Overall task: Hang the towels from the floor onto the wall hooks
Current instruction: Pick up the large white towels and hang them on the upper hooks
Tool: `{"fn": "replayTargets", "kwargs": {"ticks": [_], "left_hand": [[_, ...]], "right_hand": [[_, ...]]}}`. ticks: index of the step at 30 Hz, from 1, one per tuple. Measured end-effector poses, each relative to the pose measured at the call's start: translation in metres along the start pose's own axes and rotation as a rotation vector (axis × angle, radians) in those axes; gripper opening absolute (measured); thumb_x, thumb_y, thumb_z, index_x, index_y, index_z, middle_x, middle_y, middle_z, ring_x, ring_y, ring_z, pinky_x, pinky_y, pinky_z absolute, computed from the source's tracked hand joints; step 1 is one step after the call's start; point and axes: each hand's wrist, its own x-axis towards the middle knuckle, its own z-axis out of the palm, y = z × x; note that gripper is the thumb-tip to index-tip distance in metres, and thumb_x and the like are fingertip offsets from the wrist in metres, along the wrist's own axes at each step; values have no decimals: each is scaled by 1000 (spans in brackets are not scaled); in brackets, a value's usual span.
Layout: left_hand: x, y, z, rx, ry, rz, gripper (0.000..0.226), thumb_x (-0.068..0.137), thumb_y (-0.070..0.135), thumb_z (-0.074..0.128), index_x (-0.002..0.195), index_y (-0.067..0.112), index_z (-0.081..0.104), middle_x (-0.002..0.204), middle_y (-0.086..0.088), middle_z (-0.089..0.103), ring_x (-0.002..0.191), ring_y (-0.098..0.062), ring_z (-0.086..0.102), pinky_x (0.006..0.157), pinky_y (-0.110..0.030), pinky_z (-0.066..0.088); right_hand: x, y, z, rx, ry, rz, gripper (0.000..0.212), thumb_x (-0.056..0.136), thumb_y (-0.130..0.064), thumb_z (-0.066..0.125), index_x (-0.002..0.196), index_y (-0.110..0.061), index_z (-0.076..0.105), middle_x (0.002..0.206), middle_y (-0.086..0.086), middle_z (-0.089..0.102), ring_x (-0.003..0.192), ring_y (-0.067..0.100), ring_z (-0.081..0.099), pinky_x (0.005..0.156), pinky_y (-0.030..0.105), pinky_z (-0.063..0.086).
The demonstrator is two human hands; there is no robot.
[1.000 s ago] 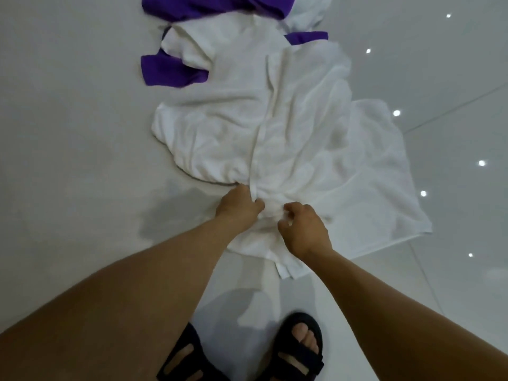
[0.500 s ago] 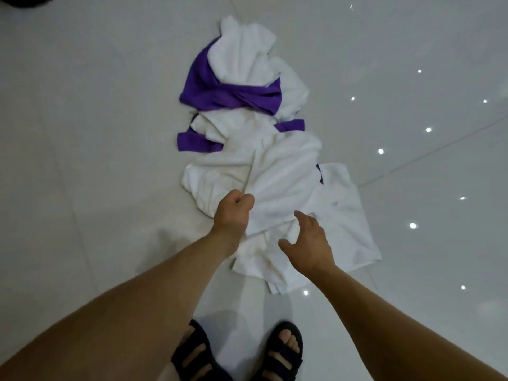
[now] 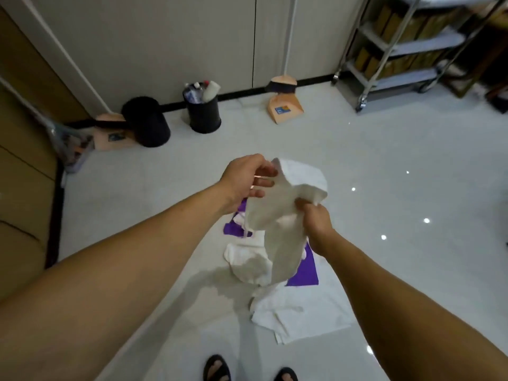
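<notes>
One head-worn wide-angle view faces forward and down: left hand [image 3: 243, 179], right hand [image 3: 316, 221] near; floor [image 3: 390, 160] runs to wall [image 3: 165, 39].

I see both hands raised over the towel pile [image 3: 302, 312] with one white towel [image 3: 283, 224] between them. My left hand [image 3: 244, 180] pinches its top corner. My right hand [image 3: 316, 218] grips a bunched fold, and the rest hangs down toward the pile. A purple towel [image 3: 305, 273] lies in the pile. Well beyond the pile stand a black bin [image 3: 204, 111] and a dustpan [image 3: 284, 108].
</notes>
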Motion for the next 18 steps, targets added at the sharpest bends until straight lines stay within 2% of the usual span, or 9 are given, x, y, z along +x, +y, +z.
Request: {"fn": "replayTargets", "kwargs": {"ticks": [1,2,4,6,7,9,13,16,18], "left_hand": [[-11,13,-13,117,38,-9,25,81,19,58,105,12,62,89,-2,65,77,-19,60,59,-27,45],[-25,23,-27,269,41,-40,41,81,17,62,121,14,55,98,2,61,80,-16,57,61,-25,45],[-54,35,-50,545,-59,-125,83,75,19,74,145,23,29,126,5,49,94,-13,51,73,-23,45],[-83,46,-65,589,-157,-189,106,69,30,84,150,33,15,138,8,37,107,-14,43,86,-28,38],[-96,51,-70,558,-185,-200,106,66,37,85,149,36,19,138,14,37,111,-15,43,89,-32,35],[-119,68,-76,485,-212,-197,86,65,48,83,138,35,39,133,11,52,117,-20,49,93,-39,36],[-157,118,-85,161,-47,-32,42,82,33,71,120,20,58,112,-4,69,102,-25,65,78,-41,57],[-181,166,-98,-145,78,127,41,84,28,65,121,13,62,117,-11,69,106,-28,65,87,-42,55],[-200,195,-108,-317,144,212,45,82,30,64,122,10,61,119,-14,67,106,-29,65,85,-41,54]], "right_hand": [[-15,-27,3,77,-33,10,21,90,-24,56,101,-8,66,97,14,71,84,28,68,71,38,56],[-32,-53,7,143,-82,12,23,89,-23,57,102,-7,67,93,13,73,78,26,70,66,34,55],[-65,-104,16,227,-206,11,24,88,-23,58,104,-6,65,92,16,72,74,27,71,61,34,58],[-93,-149,25,247,-343,-7,28,86,-25,61,106,-6,63,86,16,71,72,28,70,63,37,59],[-104,-169,29,250,-408,-34,30,85,-27,62,106,-6,63,83,15,69,71,28,70,67,38,58],[-124,-204,35,294,-529,-121,30,83,-30,65,103,-7,64,81,13,67,73,26,68,74,38,57],[-155,-238,49,314,-717,-312,35,82,-44,68,100,-16,77,103,11,73,99,28,69,83,39,56],[-167,-230,62,213,-865,-347,42,86,-45,65,118,-19,70,121,13,68,112,28,65,87,37,55],[-176,-225,72,88,-903,-344,47,81,-41,70,122,-18,66,122,13,67,110,29,65,88,39,55]]}}
